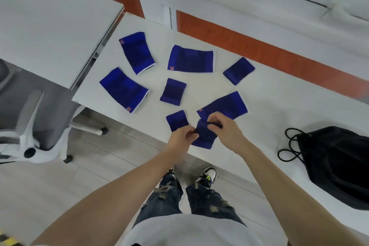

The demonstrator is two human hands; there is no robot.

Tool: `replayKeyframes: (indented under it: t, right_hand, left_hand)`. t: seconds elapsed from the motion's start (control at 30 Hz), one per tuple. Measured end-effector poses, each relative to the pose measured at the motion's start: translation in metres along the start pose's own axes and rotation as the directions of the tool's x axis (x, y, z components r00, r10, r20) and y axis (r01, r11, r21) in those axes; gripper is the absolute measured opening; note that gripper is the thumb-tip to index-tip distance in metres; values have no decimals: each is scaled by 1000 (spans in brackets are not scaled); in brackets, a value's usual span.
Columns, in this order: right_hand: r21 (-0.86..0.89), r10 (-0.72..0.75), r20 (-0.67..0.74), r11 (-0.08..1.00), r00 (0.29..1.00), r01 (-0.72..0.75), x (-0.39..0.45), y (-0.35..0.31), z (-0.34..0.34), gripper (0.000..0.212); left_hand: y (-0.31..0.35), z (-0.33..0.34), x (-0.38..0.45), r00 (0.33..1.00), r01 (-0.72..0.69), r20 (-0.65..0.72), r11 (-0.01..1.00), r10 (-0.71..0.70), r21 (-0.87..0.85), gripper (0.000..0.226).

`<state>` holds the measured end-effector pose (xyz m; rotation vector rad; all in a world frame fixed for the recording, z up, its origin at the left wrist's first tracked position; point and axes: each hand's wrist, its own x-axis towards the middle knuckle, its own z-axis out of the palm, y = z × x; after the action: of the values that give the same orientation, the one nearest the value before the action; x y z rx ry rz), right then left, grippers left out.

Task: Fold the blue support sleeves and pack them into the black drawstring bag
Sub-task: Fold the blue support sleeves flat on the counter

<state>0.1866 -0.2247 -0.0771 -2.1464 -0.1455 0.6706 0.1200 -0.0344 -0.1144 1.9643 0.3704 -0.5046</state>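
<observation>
1. Left hand [180, 136] and right hand [223, 126] both pinch 1 blue support sleeve [203, 138] at the table's [279, 106] near edge
2. Likely light, limp, stretchy knit: pinch opposite hems
3. Black drawstring bag [339, 166] lies well right

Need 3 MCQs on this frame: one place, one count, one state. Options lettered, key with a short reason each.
1. Where is the black bag relative to the sleeves?
A. far left of the table
B. right end of the table
C. on the chair

2. How many blue sleeves are on or over the table, counting the held one?
A. five
B. eight
C. eleven

3. What is the state of the held sleeve?
A. gripped by both hands
B. lying untouched
C. inside the bag

Key:
1 B, the bag lies at the table's right end, apart from the sleeves.
2 B, seven lie flat plus one held.
3 A, left hand and right hand both pinch it at the near edge.
</observation>
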Motion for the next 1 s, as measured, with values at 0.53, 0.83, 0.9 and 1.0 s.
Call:
replayKeyframes:
  t: [0.53, 0.83, 0.9, 1.0]
  right_hand:
    - [32, 170, -168, 985, 971, -167, 51, -20, 96, 25]
    - [-111, 125, -161, 983, 979, -144, 72, -12, 109, 30]
    - [-144, 118, -170, 979, 978, -143, 72, -6, 113, 29]
    - [-195, 101, -181, 971, 978, -136, 72, 0, 117, 29]
  left_hand:
    - [-47, -23, 9, 882, 341, -144, 820, -448, -460, 12]
    - [-53, -19, 24, 843, 377, -218, 828, -492, -415, 17]
    - [-58, -20, 24, 849, 375, -228, 847, -477, -376, 16]
    - [-64, -20, 24, 859, 358, -232, 860, -456, -364, 18]
